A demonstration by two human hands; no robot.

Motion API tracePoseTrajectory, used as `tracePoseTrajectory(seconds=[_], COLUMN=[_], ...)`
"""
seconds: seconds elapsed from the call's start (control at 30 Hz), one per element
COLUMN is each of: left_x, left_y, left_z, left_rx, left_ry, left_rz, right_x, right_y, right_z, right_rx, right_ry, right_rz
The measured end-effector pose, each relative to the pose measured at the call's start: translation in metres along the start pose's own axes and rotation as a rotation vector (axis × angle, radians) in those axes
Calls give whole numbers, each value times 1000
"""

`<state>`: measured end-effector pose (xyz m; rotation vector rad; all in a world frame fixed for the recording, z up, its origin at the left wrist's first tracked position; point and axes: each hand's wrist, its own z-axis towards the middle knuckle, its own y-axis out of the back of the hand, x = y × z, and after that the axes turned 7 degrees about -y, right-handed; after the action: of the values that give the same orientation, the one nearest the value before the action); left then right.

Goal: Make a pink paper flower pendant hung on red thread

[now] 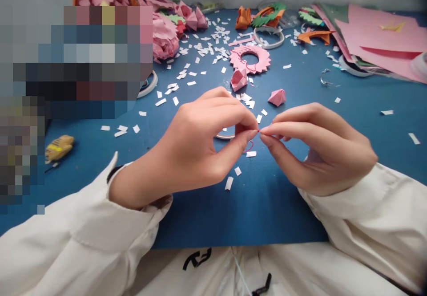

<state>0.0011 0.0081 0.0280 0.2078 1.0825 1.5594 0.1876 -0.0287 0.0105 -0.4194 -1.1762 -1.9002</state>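
Observation:
My left hand (200, 142) and my right hand (316, 147) meet over the blue table (233, 211), fingertips pinched together. Between them runs a thin red thread (251, 144), which loops down under my left thumb. A small pink piece shows behind my left fingers, partly hidden. Both hands are closed in a pinch. White sleeves cover both wrists.
Small white paper scraps (230, 182) litter the table. Folded pink paper pieces (276, 96) and a pink paper ring (250, 58) lie beyond my hands. Pink sheets (380, 38) are stacked at the right back, tape rolls (268, 38) at the back, a yellow object (58, 147) at the left.

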Motion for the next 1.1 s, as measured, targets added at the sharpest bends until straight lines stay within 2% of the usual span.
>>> tracePoseTrajectory(seconds=[0.13,0.27,0.4,0.67,1.1], left_x=[0,0,1,1,3], left_y=[0,0,-1,-2,-2], left_z=[-1,-2,-2,0,-2], left_rx=[-9,-10,-4,-5,-15], left_ry=[-6,-9,-12,-20,-41], left_rz=[6,14,21,26,31], right_x=[3,5,6,2,1], right_y=[-1,-1,-1,-4,-3], right_z=[4,4,4,9,8], right_rx=[15,18,17,-61,-43], right_ry=[-13,16,52,290,279], right_rz=[-4,-80,-66,-204,-206])
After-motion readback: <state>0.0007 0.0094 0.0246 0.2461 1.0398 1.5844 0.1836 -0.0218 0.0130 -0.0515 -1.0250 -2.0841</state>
